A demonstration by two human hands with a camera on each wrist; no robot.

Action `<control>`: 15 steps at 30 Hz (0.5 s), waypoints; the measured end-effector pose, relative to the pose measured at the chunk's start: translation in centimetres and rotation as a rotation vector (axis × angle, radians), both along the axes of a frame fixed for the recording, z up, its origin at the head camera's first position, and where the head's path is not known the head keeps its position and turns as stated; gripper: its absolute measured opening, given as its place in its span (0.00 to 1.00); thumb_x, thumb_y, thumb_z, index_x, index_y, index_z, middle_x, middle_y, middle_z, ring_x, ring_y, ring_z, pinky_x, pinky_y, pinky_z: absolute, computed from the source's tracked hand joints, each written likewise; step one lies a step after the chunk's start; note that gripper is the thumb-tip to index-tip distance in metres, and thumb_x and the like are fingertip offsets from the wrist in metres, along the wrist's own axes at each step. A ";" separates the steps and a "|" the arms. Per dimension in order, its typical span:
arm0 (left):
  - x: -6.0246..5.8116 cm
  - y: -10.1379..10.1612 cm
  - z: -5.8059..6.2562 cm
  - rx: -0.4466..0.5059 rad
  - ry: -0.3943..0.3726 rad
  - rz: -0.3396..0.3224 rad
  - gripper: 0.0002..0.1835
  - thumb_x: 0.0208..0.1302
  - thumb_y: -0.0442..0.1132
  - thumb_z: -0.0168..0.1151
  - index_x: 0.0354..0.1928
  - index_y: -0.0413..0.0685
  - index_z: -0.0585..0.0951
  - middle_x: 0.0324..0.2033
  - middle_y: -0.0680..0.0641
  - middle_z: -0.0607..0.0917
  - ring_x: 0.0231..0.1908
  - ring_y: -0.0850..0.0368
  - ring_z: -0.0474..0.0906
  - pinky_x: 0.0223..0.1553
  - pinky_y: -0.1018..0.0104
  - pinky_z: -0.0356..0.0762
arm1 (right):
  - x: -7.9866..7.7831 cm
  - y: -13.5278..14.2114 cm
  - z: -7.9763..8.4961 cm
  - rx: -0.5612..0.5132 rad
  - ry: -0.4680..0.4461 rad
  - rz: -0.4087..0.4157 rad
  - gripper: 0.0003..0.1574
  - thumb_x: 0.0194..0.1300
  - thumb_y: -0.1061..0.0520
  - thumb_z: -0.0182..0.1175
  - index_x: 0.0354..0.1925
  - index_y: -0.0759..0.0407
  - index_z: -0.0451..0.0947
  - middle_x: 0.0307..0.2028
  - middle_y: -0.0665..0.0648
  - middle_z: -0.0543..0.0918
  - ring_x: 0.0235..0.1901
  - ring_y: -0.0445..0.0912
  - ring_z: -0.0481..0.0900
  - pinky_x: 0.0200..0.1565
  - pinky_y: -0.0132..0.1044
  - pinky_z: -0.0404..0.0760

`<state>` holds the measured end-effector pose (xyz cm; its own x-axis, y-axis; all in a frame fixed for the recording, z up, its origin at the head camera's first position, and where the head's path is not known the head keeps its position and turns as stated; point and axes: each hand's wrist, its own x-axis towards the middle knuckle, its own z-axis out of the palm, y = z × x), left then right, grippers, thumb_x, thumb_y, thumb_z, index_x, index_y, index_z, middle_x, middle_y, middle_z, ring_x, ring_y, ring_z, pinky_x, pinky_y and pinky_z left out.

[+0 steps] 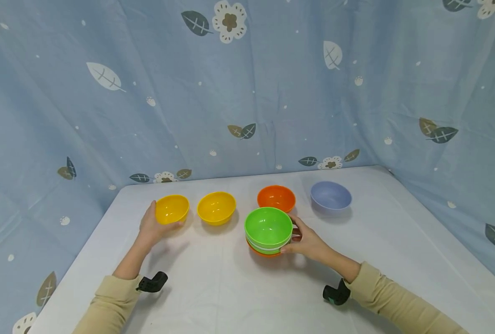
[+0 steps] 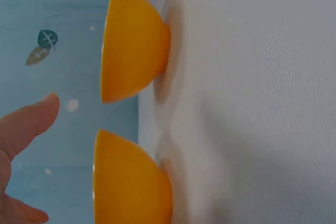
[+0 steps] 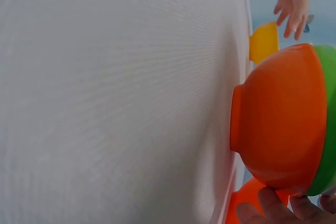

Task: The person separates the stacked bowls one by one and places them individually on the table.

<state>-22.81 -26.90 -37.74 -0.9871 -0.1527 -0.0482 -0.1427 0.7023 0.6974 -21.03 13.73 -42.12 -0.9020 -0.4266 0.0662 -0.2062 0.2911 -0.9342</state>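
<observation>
My right hand (image 1: 311,243) grips the side of a bowl stack from the right. A green bowl (image 1: 268,226) is on top, pale and green rims show beneath it, and an orange bowl (image 3: 283,121) forms the bottom. Whether the stack touches the table, I cannot tell. At the far left, my left hand (image 1: 153,228) is beside a yellow bowl (image 1: 172,209), thumb and fingers spread. The left wrist view shows a gap between that hand (image 2: 26,129) and the bowl (image 2: 131,182). A second yellow bowl (image 1: 216,208) sits just right of it.
Behind the stack stands another orange bowl (image 1: 276,198), partly hidden by it. A periwinkle bowl (image 1: 331,197) is at the back right. White cloth covers the table (image 1: 214,287), and a blue patterned curtain (image 1: 247,93) hangs behind. Each wrist carries a black camera (image 1: 153,282).
</observation>
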 end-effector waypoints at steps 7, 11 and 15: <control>0.9 1.5 0.7 -0.022 0.085 -0.034 0.57 0.50 0.43 0.68 0.68 0.30 0.38 0.66 0.28 0.48 0.65 0.31 0.45 0.63 0.37 0.41 | 0.0 0.1 0.0 -0.019 0.005 0.009 0.62 0.46 0.50 0.72 0.69 0.64 0.46 0.64 0.68 0.58 0.55 0.60 0.69 0.55 0.52 0.71; 1.5 2.6 1.1 0.062 0.044 -0.071 0.57 0.52 0.45 0.67 0.70 0.37 0.35 0.68 0.31 0.42 0.67 0.34 0.40 0.64 0.39 0.41 | 0.0 0.1 0.0 -0.024 0.004 0.009 0.62 0.46 0.51 0.72 0.69 0.64 0.46 0.64 0.68 0.59 0.55 0.60 0.69 0.55 0.52 0.71; 1.9 3.6 1.4 0.151 -0.010 -0.089 0.58 0.53 0.50 0.67 0.71 0.43 0.34 0.70 0.35 0.40 0.68 0.36 0.39 0.65 0.40 0.45 | 0.0 0.0 0.0 -0.020 -0.003 0.004 0.62 0.46 0.51 0.72 0.69 0.64 0.46 0.64 0.68 0.59 0.56 0.60 0.69 0.56 0.52 0.70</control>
<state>-20.95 -23.27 -36.35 -0.9958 -0.0547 -0.0734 -0.0916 0.6000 0.7947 -21.02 13.69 -42.09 -0.9005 -0.4288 0.0719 -0.2045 0.2718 -0.9404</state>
